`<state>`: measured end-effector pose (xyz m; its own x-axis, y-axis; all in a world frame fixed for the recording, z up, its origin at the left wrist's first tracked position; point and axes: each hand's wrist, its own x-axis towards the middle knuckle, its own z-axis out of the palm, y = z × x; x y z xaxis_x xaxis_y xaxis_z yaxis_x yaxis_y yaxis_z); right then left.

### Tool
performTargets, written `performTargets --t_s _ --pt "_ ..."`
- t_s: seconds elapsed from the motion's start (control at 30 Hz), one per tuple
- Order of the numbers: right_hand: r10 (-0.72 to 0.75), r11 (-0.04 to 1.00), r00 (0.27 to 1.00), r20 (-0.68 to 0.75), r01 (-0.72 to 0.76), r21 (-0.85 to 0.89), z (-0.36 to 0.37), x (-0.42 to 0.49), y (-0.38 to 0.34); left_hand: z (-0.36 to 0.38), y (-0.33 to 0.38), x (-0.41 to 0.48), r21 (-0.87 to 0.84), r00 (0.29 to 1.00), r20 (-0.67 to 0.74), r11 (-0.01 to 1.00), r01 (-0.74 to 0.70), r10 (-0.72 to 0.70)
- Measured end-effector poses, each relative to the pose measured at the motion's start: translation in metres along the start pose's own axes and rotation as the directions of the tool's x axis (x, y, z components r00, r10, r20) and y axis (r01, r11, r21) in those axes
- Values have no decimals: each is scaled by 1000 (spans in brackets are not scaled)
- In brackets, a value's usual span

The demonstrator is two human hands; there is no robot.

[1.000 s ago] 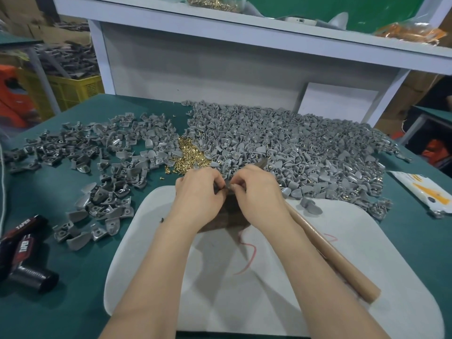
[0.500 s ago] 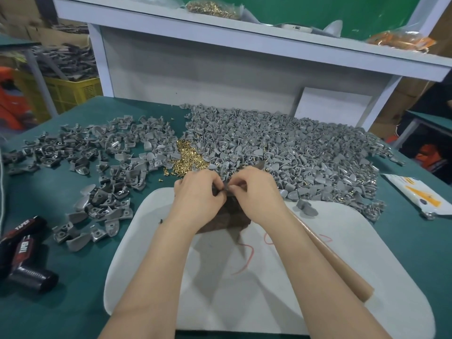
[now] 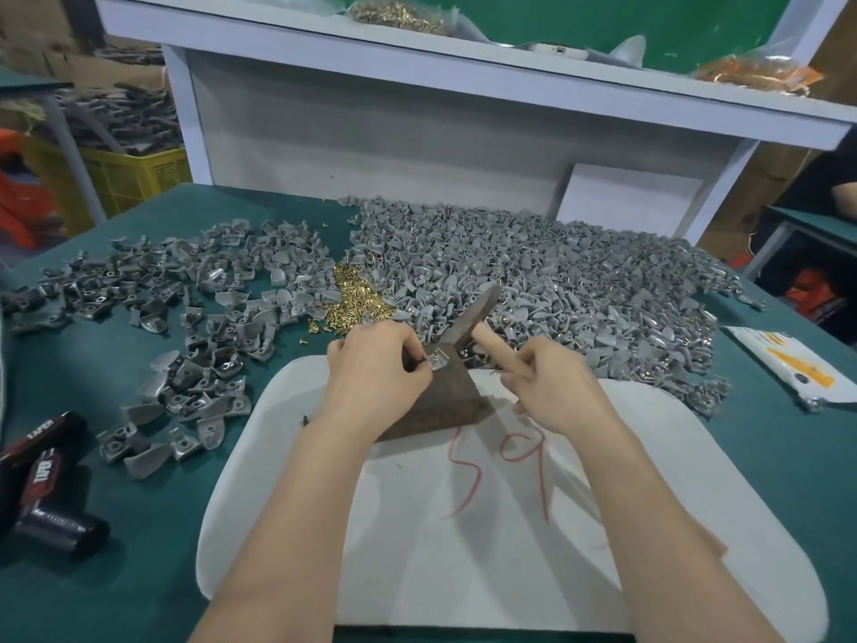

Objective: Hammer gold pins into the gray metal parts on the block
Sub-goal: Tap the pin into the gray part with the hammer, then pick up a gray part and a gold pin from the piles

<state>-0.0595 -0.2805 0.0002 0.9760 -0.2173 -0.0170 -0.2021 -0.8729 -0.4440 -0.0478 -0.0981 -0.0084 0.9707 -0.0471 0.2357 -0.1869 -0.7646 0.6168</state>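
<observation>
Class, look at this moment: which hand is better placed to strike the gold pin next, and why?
Right. The right hand grips the hammer, head poised over the block, while the left hand pinches the gray metal part with its gold pin there.

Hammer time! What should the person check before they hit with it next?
1. Gray part on the block: ok, it sits at the block's top edge.
2. Left hand holds the part: ok, it pinches it.
3. Gold pin straight in the part: cannot tell, too small.
4. Right hand grips the hammer: ok, its head hangs above the part.
5. Fingers away from the hit spot: not ok, the left fingertips touch the part.
6. Block on the white pad: ok.
</observation>
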Motion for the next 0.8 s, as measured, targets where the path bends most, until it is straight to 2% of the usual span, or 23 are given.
performTargets --t_s 0.07,0.2,0.27,0.33,0.37,0.43,0.5,0.53,0.57,0.67,0.7,0.8 --pt "-37 995 999 -10 38 95 -9 -5 1 0 -1 0 15 999 -28 1000 15 -15" --pt "-256 962 957 -133 266 62 -20 -18 4 0 -1 1 30 998 -58 999 37 -35" --pt "-329 928 904 -271 363 84 -22 -27 -1 0 -1 1 35 998 -47 999 34 -32" --pt "-391 868 816 -425 480 123 -21 -38 -5 -1 -1 -1 19 999 -41 1000 17 -16" --pt "-422 848 789 -447 517 113 -21 -43 -8 -1 -1 -1 2 999 -43 1000 7 -7" --pt "-497 847 799 -339 532 12 -16 -49 -12 -3 1 -2 -23 999 -45 1000 10 -11" --pt "-501 865 848 -176 486 -123 -14 -50 -13 -6 2 -3 -34 998 -44 999 32 -33" --pt "-497 866 853 -157 477 -151 -16 -50 -14 -6 3 -4 -44 998 -47 998 36 -38" --pt "-504 863 842 -191 482 -153 -19 -50 -17 -6 3 -5 -55 998 -50 998 33 -36" --pt "-513 834 746 -425 550 -41 -24 -54 -20 -6 4 -6 -74 998 -62 997 12 -16" --pt "-518 826 742 -426 564 -21 -24 -54 -19 -5 4 -5 -72 998 -59 997 27 -31" --pt "-502 863 838 -213 502 -57 -16 -55 -14 -7 5 -5 -53 996 -47 996 69 -72"
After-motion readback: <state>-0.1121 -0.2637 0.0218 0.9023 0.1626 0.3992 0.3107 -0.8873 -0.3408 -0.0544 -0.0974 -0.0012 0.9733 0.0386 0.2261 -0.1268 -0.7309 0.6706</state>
